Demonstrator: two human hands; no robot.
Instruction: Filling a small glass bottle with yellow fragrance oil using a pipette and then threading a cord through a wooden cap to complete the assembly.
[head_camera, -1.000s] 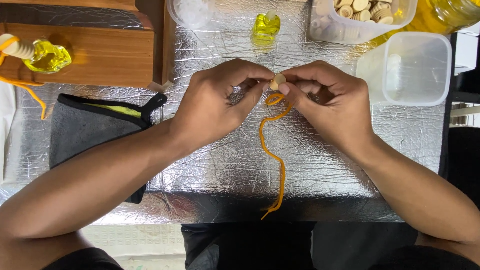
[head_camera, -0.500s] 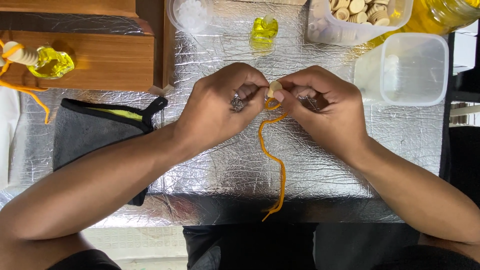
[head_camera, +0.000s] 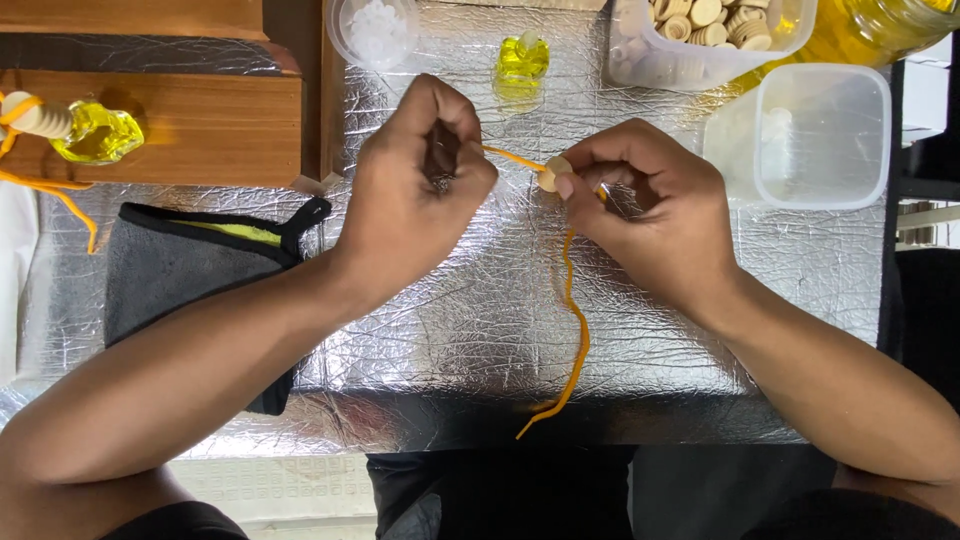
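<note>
My left hand (head_camera: 415, 190) is closed around a small dark tool and the end of an orange cord (head_camera: 573, 320), pulled taut to the left. My right hand (head_camera: 650, 215) pinches a small round wooden bead (head_camera: 551, 174) that the cord runs through. Below the bead the cord hangs in a wavy line down to the near table edge. Both hands hover over a crinkled silver foil surface (head_camera: 460, 330).
A wooden box (head_camera: 190, 125) at the left carries a small yellow glass bottle (head_camera: 95, 133) with a wooden cap and orange cord. Another yellow bottle (head_camera: 520, 62), a tub of wooden beads (head_camera: 700, 35), an empty plastic container (head_camera: 815, 135) and a grey pouch (head_camera: 190, 275) lie around.
My hands have drawn apart: the left one moved left, pulling a short length of orange cord through the bead held by the right one.
</note>
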